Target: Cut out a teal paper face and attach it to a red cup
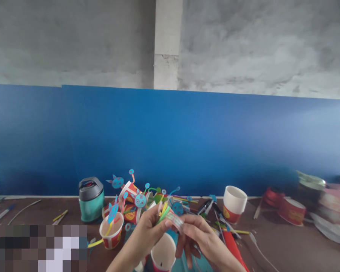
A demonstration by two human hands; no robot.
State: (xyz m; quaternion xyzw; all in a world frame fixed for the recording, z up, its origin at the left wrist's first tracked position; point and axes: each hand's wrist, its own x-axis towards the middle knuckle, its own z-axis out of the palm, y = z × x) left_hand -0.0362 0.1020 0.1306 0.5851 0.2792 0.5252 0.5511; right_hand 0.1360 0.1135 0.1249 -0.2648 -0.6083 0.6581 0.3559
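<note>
My left hand (pixel 149 228) is closed on a small yellow-and-green piece (pixel 163 214); I cannot tell its exact kind. From it a clear plastic strip (pixel 175 219) with pinkish marks runs across to my right hand (pixel 197 234), which pinches the far end between thumb and finger. Below the hands stands an open paper cup (pixel 163 249), white inside. To the left, a red-and-white paper cup (pixel 116 241) carries a yellow straw with a blue animal-face cutout (pixel 112 214). More decorated cups, one lying over (pixel 129 190), are heaped just behind my hands.
A teal lidded container (pixel 92 200) stands at the left. A white-and-red paper cup (pixel 234 204) is at the back right, with a red bowl (pixel 291 211) beyond. Pens, straws and a red strip (pixel 234 249) lie right of my hands. A blue panel (pixel 187 143) borders the table.
</note>
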